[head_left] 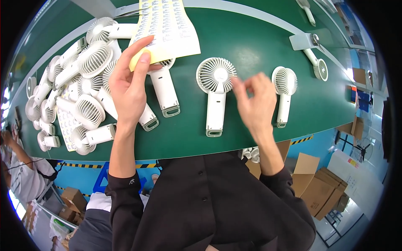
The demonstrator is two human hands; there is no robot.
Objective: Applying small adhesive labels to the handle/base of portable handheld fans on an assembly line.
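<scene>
The yellow-backed sticker sheet (167,29) lies at the far edge of the green desk (251,46), and its lower corner is pinched between thumb and fingers of the left hand (132,83). The right hand (255,102) hovers blurred just beside a white handheld fan (215,90); its fingertips are pinched together, whether on something cannot be told. A pile of fans (79,88) lies to the left.

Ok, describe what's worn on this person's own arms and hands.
Both arms wear dark, near-black sleeves pushed up toward the elbows, leaving the forearms bare. The left sleeve carries a small pale mark near its cuff. The left hand and right hand are bare: no gloves visible.
</scene>
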